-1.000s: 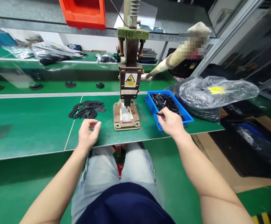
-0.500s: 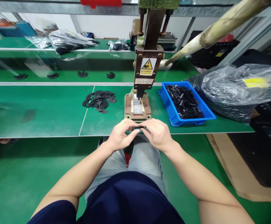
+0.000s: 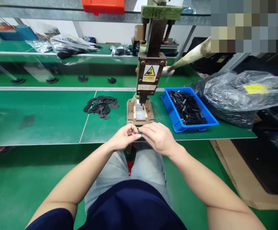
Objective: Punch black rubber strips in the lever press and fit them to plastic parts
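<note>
My left hand (image 3: 125, 136) and my right hand (image 3: 158, 138) meet at the bench's front edge, just before the base of a hand press (image 3: 147, 76). Both are closed, fingertips almost touching. Between them shows a sliver of something small and dark, mostly hidden by the fingers. The left fingers curl inward above an outstretched thumb; the right fingers are pressed together. On the press base lies a light metal plate (image 3: 140, 115), below the raised ram. To its left is a loose pile of black curved pieces (image 3: 102, 105).
A blue bin (image 3: 174, 123) of thin black parts stands right of the press, beside a large plastic-wrapped bundle (image 3: 222, 92). The press's long handle (image 3: 189, 57) slants up to the right. Several black curved pieces (image 3: 82, 79) lie spaced along the strip behind the bench.
The left fingers have curled in and drawn back slightly from the right fingertips. Less of the dark piece shows between my hands. The whole view has shifted a little.
</note>
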### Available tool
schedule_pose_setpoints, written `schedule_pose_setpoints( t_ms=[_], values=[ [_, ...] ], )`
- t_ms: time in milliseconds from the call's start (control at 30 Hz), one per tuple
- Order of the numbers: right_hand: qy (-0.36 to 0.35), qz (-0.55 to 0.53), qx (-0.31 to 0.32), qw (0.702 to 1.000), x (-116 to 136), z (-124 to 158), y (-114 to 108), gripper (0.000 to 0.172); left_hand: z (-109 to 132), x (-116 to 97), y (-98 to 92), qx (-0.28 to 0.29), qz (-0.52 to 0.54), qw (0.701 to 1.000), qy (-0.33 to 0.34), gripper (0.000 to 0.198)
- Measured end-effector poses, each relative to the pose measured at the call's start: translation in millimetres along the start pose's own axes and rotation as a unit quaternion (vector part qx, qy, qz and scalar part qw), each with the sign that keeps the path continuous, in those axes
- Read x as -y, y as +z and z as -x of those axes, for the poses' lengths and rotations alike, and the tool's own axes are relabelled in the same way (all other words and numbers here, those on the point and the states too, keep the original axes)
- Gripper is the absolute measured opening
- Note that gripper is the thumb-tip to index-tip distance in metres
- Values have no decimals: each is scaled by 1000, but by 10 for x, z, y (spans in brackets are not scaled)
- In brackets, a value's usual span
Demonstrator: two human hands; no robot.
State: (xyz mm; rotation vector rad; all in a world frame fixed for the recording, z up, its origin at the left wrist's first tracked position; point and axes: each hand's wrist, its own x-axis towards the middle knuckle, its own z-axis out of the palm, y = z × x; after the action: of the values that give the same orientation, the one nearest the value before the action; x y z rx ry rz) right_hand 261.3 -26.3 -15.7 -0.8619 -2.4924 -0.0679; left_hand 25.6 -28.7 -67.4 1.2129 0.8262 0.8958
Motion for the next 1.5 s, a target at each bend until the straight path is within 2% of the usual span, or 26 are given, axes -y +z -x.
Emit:
schedule_pose_setpoints(
  t_ms=[67,167,267,333,367,400,500,600,667,1000,1067,1133,1233,1333,1400,1500],
  values=[
    [34,-10,-25,999,-160,-43,-151,30,-150,0,-103,-25,21,999,17,50],
    [111,-48,-151,981,-513,-204,-527,25,-442,7,-301,-76,6,996,54,54],
    [152,-120,-328,925,-810,-534,-1007,29,-773,32,-485,-157,-62,979,114,44],
    [118,-191,-413,883,-873,-809,-1319,38,-968,47,-567,-201,-140,959,141,34],
    [99,-220,-428,871,-860,-943,-1454,43,-1047,49,-593,-211,-189,947,150,27],
    [86,-238,-417,873,-826,-1065,-1568,48,-1111,48,-610,-211,-242,934,157,20],
    [78,-226,-338,910,-680,-1313,-1741,56,-1217,22,-621,-161,-407,880,183,13],
    [53,-213,-333,917,-604,-1356,-1661,43,-1238,-24,-612,-102,-518,825,202,23],
    [31,-219,-363,905,-591,-1280,-1516,37,-1237,-56,-611,-82,-547,807,207,27],
    [31,-183,-381,906,-353,-408,-548,24,-1208,-139,-613,-43,-545,818,177,33],
    [44,-169,-396,901,-332,-335,-423,21,-1135,-195,-732,-44,-554,815,165,35],
    [48,-158,-414,895,-333,-326,-356,23,-1002,-280,-953,-61,-572,803,155,37],
    [33,-149,-431,889,-355,-378,-318,26,-706,-422,-1391,-69,-623,767,134,35],
    [32,-155,-460,874,-368,-441,-292,29,-394,-492,-1759,-32,-679,729,80,35],
    [31,-161,-477,863,-372,-477,-267,31,-245,-480,-1889,0,-708,705,47,40],
    [4,-175,-499,849,-390,-518,-230,33,-160,-425,-1926,42,-735,676,24,48]
  ],
)
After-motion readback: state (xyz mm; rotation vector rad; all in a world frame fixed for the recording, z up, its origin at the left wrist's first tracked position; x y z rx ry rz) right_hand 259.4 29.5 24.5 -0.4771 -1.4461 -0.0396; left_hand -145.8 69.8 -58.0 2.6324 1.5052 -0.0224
